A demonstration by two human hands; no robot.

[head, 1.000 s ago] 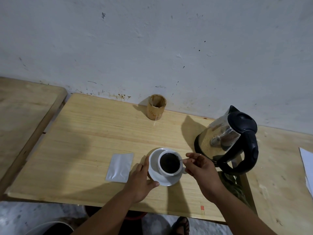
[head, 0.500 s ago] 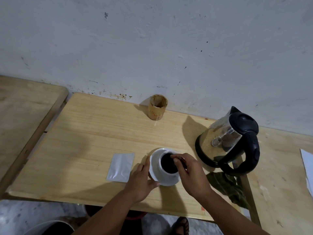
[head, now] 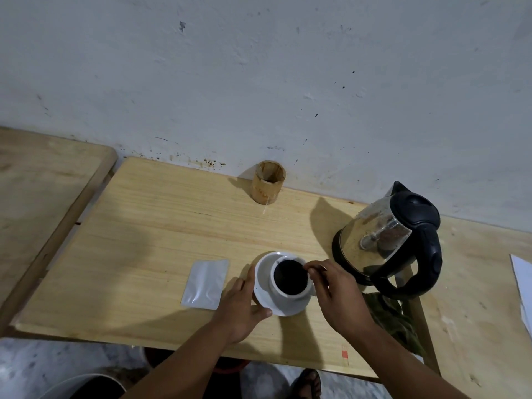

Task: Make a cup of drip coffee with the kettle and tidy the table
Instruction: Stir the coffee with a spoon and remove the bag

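A white cup [head: 288,298] full of dark coffee stands on a white saucer [head: 263,272] near the front of the wooden table [head: 144,240]. My left hand [head: 240,308] grips the saucer's left edge between thumb and fingers. My right hand [head: 336,292] hovers over the cup's right rim, fingertips pinched on a thin spoon handle that is mostly hidden. The steel kettle [head: 383,240] with black lid and handle stands just right of the cup. A silver sachet [head: 205,280] lies flat to the left of the saucer.
A bamboo cup [head: 267,182] with a paper filter inside stands at the back by the wall. A green cloth [head: 388,315] hangs in the gap right of the table, under the kettle. White paper [head: 522,283] lies far right. A second table [head: 37,174] adjoins left.
My right hand has moved left from beside the cup to over its right rim, fingers still pinched. The left hand stays on the saucer.
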